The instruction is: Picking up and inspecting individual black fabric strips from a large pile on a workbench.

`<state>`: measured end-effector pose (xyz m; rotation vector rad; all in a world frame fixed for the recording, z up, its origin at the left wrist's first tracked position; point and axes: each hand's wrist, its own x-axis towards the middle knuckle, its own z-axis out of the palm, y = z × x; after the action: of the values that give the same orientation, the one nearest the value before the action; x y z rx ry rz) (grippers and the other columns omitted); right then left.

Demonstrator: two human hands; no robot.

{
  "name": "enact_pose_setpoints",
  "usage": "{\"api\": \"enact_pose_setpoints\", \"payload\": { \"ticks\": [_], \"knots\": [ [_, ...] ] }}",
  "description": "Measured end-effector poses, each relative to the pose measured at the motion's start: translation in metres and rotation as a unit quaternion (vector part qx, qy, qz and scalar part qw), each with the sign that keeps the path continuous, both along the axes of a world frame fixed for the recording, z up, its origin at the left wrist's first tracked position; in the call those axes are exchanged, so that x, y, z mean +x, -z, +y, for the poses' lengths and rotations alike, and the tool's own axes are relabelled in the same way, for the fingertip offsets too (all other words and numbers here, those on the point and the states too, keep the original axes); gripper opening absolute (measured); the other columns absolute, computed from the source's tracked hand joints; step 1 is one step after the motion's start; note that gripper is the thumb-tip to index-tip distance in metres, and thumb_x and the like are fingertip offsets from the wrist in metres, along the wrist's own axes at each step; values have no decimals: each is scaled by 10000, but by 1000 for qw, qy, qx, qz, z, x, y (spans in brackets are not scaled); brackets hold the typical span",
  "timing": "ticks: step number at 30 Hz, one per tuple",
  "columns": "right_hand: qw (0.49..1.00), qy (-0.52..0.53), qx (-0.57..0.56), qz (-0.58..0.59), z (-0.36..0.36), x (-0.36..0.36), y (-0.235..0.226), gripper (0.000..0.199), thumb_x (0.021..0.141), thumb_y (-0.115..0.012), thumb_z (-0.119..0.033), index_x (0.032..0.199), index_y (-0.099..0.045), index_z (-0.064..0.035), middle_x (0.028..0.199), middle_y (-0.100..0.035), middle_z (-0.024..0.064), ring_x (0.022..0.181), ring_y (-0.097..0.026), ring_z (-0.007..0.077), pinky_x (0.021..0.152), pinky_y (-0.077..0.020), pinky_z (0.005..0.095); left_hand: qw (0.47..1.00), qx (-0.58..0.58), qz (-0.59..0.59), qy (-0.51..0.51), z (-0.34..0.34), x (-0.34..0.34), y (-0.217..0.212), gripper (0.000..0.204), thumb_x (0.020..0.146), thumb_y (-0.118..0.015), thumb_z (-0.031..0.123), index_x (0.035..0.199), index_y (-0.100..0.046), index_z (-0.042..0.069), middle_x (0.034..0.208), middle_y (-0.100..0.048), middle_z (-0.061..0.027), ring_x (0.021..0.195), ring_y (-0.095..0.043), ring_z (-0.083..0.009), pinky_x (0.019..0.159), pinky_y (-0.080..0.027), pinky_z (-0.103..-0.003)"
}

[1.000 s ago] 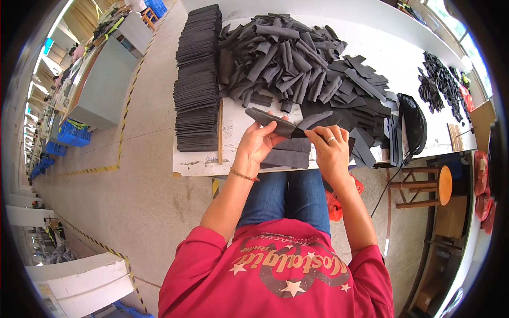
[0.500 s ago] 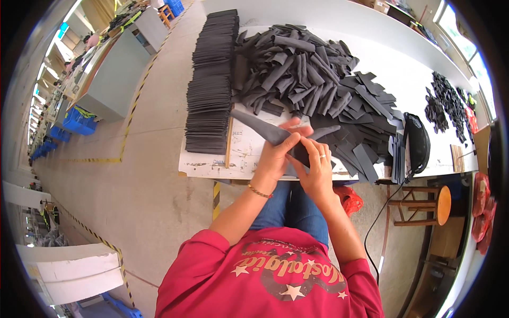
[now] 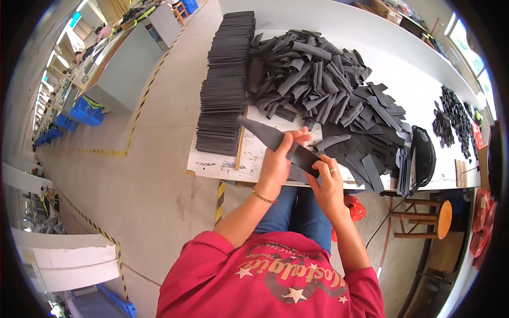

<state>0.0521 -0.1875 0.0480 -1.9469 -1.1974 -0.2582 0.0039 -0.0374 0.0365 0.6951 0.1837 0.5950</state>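
Both hands hold a long dark grey fabric strip (image 3: 264, 134) above the near edge of the white table (image 3: 252, 168). My left hand (image 3: 279, 161) is closed round its middle, thumb on top. At the strip's lower right end, my right hand (image 3: 327, 179) pinches it between thumb and fingers. The upper left end sticks out free. Left of the hands stands a long, neat row of stacked grey pieces (image 3: 224, 85). Beyond them lies a heap of curled grey pieces (image 3: 307, 74), and to the right are flat grey pieces (image 3: 366, 143) spread loosely.
A thin wooden strip (image 3: 240, 146) borders the stacked row. At the table's right are a black mesh-like object (image 3: 423, 159) and a pile of small dark pieces (image 3: 450, 119). A wooden stool (image 3: 444, 219) stands right of my legs; a red bag (image 3: 355, 208) hangs below the table edge.
My hands were close together over the strip; now the right hand has moved down and right, and the strip lies straighter between them. The whole view has shifted slightly.
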Motion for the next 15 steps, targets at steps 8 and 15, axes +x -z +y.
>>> {"api": "enact_pose_setpoints", "payload": {
  "ticks": [8,15],
  "knots": [
    [997,-58,27,35,22,0,7,181,796,-688,4,941,-580,-8,1093,-594,180,928,-611,383,752,-513,427,991,-113,-22,61,-29,2,29,296,994,-535,286,1111,-607,24,1121,-672,-150,1214,-556,-287,1010,-455,-420],
    [996,-62,-54,29,2,9,3,211,790,-706,-20,954,-573,-17,1009,-583,160,882,-605,366,730,-514,430,992,-124,25,24,-12,-6,10,325,994,-545,282,1135,-582,-8,1110,-659,-175,1114,-607,-289,991,-475,-427]
  ]
}}
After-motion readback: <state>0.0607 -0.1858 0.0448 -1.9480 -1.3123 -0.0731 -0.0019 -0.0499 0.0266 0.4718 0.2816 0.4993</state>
